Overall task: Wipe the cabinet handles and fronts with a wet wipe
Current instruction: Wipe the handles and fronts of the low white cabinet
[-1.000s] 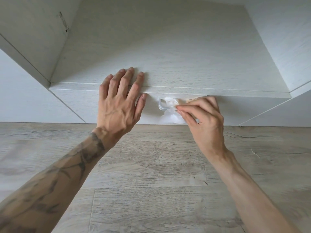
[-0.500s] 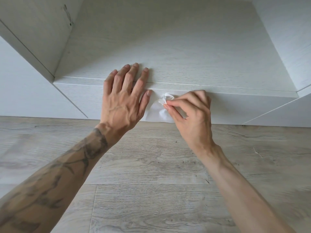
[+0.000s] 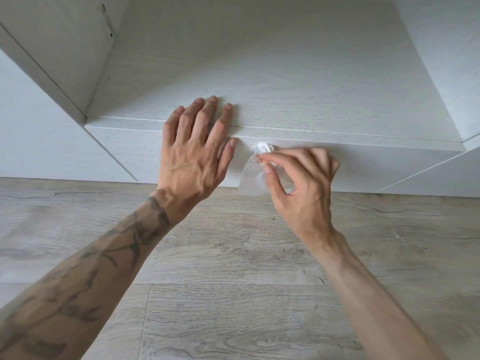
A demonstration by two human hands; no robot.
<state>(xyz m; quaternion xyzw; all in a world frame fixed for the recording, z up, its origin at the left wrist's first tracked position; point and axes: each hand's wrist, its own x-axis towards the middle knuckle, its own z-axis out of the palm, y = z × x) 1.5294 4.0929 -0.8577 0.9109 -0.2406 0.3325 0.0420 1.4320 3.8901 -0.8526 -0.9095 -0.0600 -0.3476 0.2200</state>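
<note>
While the left hand (image 3: 193, 154) lies flat, fingers straight & spread, over the cabinet top (image 3: 285, 74) edge w/ nothing in it, the head view shows the right hand (image 3: 301, 183) pinching the wet wipe (image 3: 250, 180) btw thumb & forefinger. The wipe is bunched round the small handle on the drawer front (image 3: 376, 165), which it mostly hides. Step in hand: prob. rubbing the handle. Next: open the wipe out flat & sweep across the front w/ even pressure.
</note>
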